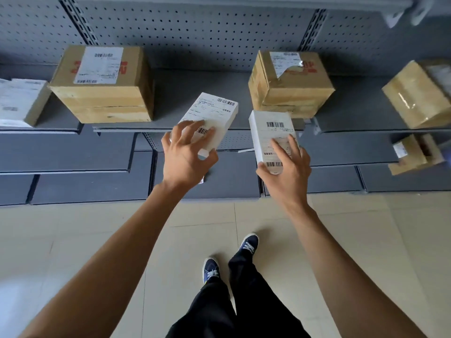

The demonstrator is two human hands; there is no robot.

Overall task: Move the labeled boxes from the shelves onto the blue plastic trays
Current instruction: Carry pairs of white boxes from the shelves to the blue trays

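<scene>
Two white boxes are held out in front of a grey shelf, one in each hand. The left hand grasps the left white box from above, fingers spread over its label and thumb curled under the near corner; this box is tilted, its far end over the shelf edge. The right hand grasps the right white box at its near end, fingers on the label and thumb on the left side; this box points away from the person, just in front of the shelf edge. Both are slim, white, and covered by a printed label with barcodes at each end.

On the shelf, behind the left white box and to its left, stands a big brown carton with a white label over red print. Behind the right white box, very close to it, stands a smaller brown carton with a torn label and shiny tape. At the shelf's far left is part of a labelled parcel; at its far right a taped carton sits tilted. Below that carton, on a lower shelf, is a small brown box. A perforated grey panel backs the shelf. Beneath the shelf lies a pale tiled floor, with the person's dark trousers and blue shoes.
</scene>
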